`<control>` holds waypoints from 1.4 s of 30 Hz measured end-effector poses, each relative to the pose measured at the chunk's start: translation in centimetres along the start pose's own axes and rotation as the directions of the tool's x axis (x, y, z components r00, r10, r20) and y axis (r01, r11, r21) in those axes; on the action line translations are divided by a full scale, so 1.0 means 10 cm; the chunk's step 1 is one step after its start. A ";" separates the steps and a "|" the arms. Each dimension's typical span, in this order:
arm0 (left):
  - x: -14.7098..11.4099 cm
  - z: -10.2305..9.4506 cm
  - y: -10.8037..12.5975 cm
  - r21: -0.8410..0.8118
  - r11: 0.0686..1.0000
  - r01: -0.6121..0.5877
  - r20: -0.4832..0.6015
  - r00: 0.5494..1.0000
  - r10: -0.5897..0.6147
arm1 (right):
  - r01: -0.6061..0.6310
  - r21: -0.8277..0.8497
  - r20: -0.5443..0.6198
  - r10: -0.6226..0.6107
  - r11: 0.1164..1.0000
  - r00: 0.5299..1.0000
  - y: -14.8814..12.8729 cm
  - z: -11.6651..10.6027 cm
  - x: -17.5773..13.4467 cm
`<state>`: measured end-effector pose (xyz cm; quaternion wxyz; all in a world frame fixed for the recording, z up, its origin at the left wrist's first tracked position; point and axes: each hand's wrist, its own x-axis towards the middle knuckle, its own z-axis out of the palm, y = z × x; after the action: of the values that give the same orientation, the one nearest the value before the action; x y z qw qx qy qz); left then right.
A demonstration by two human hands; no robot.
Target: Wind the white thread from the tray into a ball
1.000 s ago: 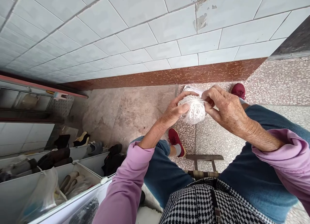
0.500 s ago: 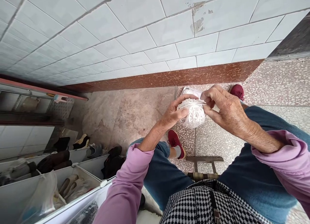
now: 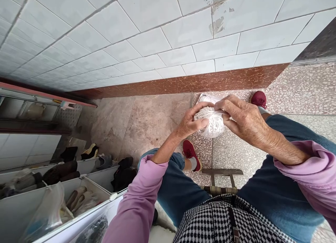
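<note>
A ball of white plastic strap or twine [image 3: 214, 125] is held up in front of my knees. My left hand [image 3: 193, 121] wraps around its left side, with the thumb on the near face and the fingers over the top. At the ball's upper right, my right hand [image 3: 240, 115] pinches a thin white strand that runs across the top of the ball. Its fingertips are pressed together close to the ball. Behind the ball, lower down, lies a white bundle of similar strands [image 3: 206, 97], partly hidden by my hands.
A white tiled wall [image 3: 147, 43] with a red-brown base runs ahead of me. To my left stands a rack with shoes [image 3: 78, 199] and plastic bags. My red shoes [image 3: 191, 154] rest on the speckled floor, and a wooden stool bar [image 3: 223, 172] shows between my legs.
My right hand has moved slightly left, over the top of the ball, with the strand pinched in it. My left hand keeps its hold on the ball. The whole view has shifted a little.
</note>
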<state>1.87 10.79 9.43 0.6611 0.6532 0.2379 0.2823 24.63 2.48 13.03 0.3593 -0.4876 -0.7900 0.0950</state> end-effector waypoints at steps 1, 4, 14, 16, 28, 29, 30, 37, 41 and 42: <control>0.00 0.00 -0.01 -0.007 1.000 0.008 -0.004 1.000 -0.008 | 0.001 -0.017 0.010 -0.001 1.000 1.000 0.00 0.00 0.00; -0.01 0.03 -0.03 -0.029 0.999 0.039 -0.014 0.999 -0.040 | 0.006 -0.064 0.009 -0.006 0.998 1.000 -0.01 0.02 0.00; -0.03 0.07 0.09 -0.111 0.992 0.067 -0.031 0.997 -0.071 | -0.040 0.057 -0.033 0.042 0.998 0.999 -0.05 0.03 0.04; -0.05 0.06 0.11 -0.111 0.991 0.069 -0.030 0.997 -0.073 | -0.047 0.111 -0.011 0.048 0.993 0.999 -0.05 0.01 0.04; -0.04 -0.03 0.04 -0.167 0.984 0.059 -0.087 0.993 -0.074 | -0.157 0.395 0.077 0.137 0.905 0.988 -0.02 -0.12 0.04; -0.04 -0.03 0.04 -0.168 0.984 0.063 -0.071 0.995 -0.076 | -0.168 0.402 0.084 0.146 0.900 0.986 -0.01 -0.13 0.04; -0.05 -0.03 0.03 -0.173 0.983 0.067 -0.055 0.995 -0.077 | -0.177 0.408 0.088 0.154 0.896 0.984 -0.01 -0.13 0.04; -0.03 0.00 0.00 -0.216 0.972 0.096 -0.046 0.993 -0.108 | -0.104 0.276 0.044 0.095 0.955 0.994 -0.05 -0.08 0.03; -0.01 -0.01 -0.02 -0.192 0.975 0.116 -0.054 0.990 -0.128 | -0.029 0.137 -0.026 0.033 0.990 0.999 -0.09 -0.06 0.03; -0.01 -0.01 -0.02 -0.190 0.974 0.121 -0.048 0.990 -0.133 | -0.044 0.135 -0.033 0.049 0.990 0.998 -0.10 -0.06 0.03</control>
<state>1.75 10.84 9.23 0.7287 0.5630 0.2715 0.2800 24.20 2.10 14.12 0.4032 -0.4825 -0.7635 0.1474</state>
